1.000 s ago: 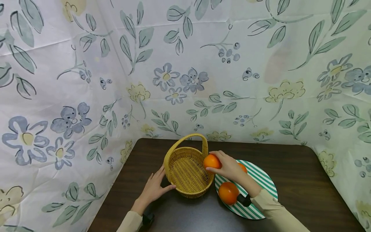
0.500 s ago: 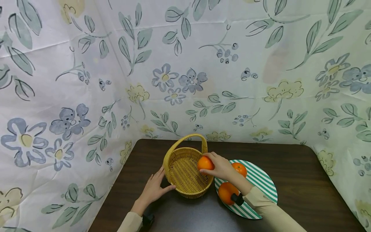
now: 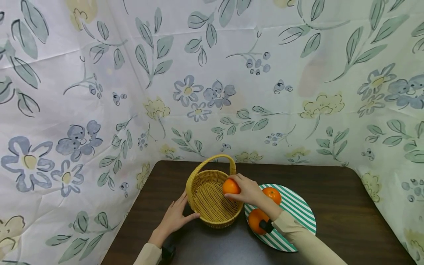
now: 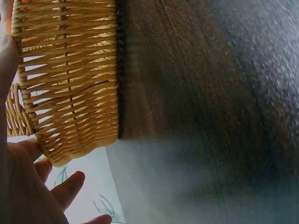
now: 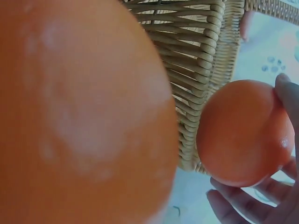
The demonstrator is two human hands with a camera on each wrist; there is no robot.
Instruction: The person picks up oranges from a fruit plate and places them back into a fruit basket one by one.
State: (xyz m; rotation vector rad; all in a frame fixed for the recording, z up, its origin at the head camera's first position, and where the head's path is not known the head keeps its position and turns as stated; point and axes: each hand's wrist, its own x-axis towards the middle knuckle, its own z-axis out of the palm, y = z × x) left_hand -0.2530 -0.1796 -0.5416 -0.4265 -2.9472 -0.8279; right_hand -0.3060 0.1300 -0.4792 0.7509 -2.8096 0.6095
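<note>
A yellow wicker basket (image 3: 215, 198) with a tall arched handle stands on the dark table. My right hand (image 3: 246, 189) holds an orange (image 3: 230, 186) over the basket's right rim, thumb and fingers around the fruit. The right wrist view shows that held orange (image 5: 245, 133) beside the woven wall. My left hand (image 3: 173, 217) touches the basket's left side with fingers spread, its thumb at the front rim. In the left wrist view, its fingers (image 4: 69, 189) extend beside the basket wall (image 4: 74, 79). Two more orange fruits, one at the back (image 3: 272, 195) and one in front (image 3: 258, 221), sit on the plate.
A round plate (image 3: 299, 213) with green and white stripes lies right of the basket, partly under my right forearm. The brown wooden table (image 3: 344, 206) reaches a floral cloth (image 3: 212, 92) at its back and sides. A large orange fruit (image 5: 84, 112) fills the right wrist view's left.
My right hand has moved left with the orange, from the basket's right edge to over its opening. The back fruit on the plate shows more now. My left hand stays at the basket.
</note>
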